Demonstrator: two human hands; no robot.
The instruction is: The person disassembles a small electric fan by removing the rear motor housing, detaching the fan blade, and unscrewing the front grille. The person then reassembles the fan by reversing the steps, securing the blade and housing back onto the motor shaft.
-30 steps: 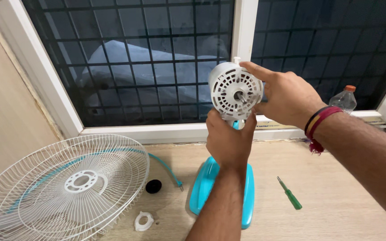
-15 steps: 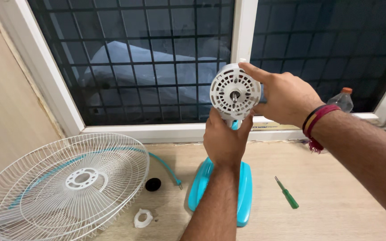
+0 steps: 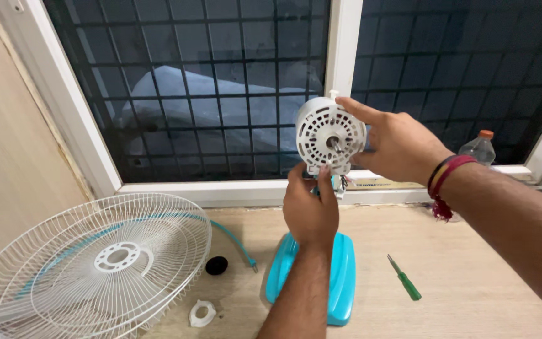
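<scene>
A white fan motor housing (image 3: 329, 135) with a vented face and a metal shaft stands on a turquoise stand over a turquoise base (image 3: 340, 276). My right hand (image 3: 396, 144) grips the housing from its right side, index finger along the top. My left hand (image 3: 310, 210) holds the neck just under the housing, fingertips at its lower edge. The neck itself is mostly hidden behind my left hand.
A white wire fan guard (image 3: 95, 263) lies at the left on the wooden table (image 3: 484, 295). Near it are a black round cap (image 3: 216, 265), a white plastic ring nut (image 3: 202, 313) and a turquoise strip (image 3: 233, 240). A green screwdriver (image 3: 404, 277) lies right of the base. A plastic bottle (image 3: 479, 147) stands on the sill.
My left hand has slid down from the housing's lower face to the neck beneath it. The motor housing stays held by my right hand, shifted only slightly.
</scene>
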